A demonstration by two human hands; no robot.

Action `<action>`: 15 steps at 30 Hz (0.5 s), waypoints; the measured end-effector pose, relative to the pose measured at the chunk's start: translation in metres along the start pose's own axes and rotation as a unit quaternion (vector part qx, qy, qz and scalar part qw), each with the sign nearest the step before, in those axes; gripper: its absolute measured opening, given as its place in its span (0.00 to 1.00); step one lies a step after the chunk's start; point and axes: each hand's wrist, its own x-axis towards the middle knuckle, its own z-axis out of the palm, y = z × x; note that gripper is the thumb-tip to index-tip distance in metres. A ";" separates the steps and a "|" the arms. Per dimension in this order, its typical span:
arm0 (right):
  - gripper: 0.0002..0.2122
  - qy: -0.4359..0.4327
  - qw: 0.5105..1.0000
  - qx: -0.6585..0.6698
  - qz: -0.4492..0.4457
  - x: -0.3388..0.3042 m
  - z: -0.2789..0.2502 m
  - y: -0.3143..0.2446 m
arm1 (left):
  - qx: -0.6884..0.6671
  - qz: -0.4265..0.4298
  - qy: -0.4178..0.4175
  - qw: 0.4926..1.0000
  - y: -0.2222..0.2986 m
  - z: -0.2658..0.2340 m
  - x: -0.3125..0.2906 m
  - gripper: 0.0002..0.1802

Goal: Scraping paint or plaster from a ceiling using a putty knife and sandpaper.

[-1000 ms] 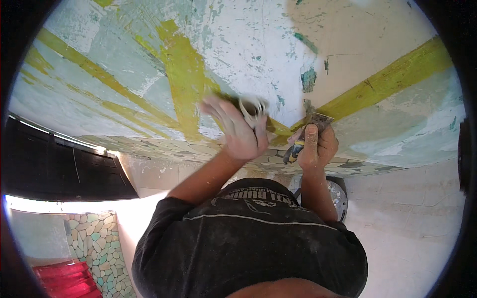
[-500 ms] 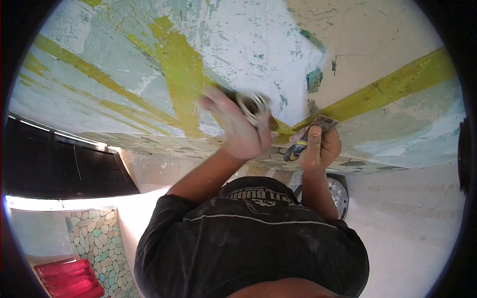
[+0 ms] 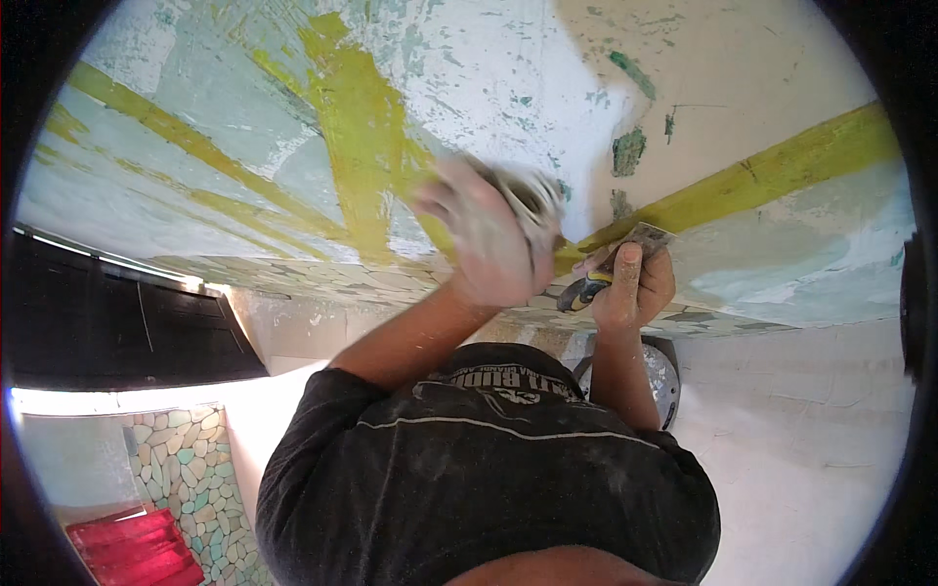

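Observation:
My left hand, dusty with white, is wrapped round a pale curled sheet with a round hollow at its end. Motion smears both, so I cannot make out its material. They are up against the patchy painted wall, over its white area and beside a yellow-green band. Right of it, my right hand grips a putty knife, thumb pointing up along it. The flat, dirty blade sticks out above the fingers, close to the wall. Its black and yellow handle shows at the left of the hand.
A round, whitish-spattered bucket stands below my right forearm. A strip of pebble-like stones borders the wall's lower edge. At the far left are a dark panel, a stone-patterned floor and a red sheet.
My left hand has shifted a little to the right with the curled sheet. My right hand holds the putty knife in nearly the same place. The view has tilted slightly.

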 end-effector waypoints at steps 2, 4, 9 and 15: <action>0.14 0.023 0.999 0.038 0.007 0.000 0.000 -0.006 | 0.044 0.135 0.005 0.990 -0.013 0.023 -0.050 0.38; 0.14 0.023 0.999 0.039 0.003 0.000 -0.001 -0.003 | 0.054 0.129 -0.022 0.990 -0.020 0.016 -0.040 0.43; 0.14 0.016 1.000 0.018 -0.009 0.002 -0.002 -0.002 | 0.030 0.131 0.023 0.991 -0.003 -0.026 0.066 0.51; 0.15 0.024 0.999 0.037 0.009 -0.001 0.000 -0.002 | 0.031 0.084 -0.035 0.995 0.002 0.002 0.005 0.53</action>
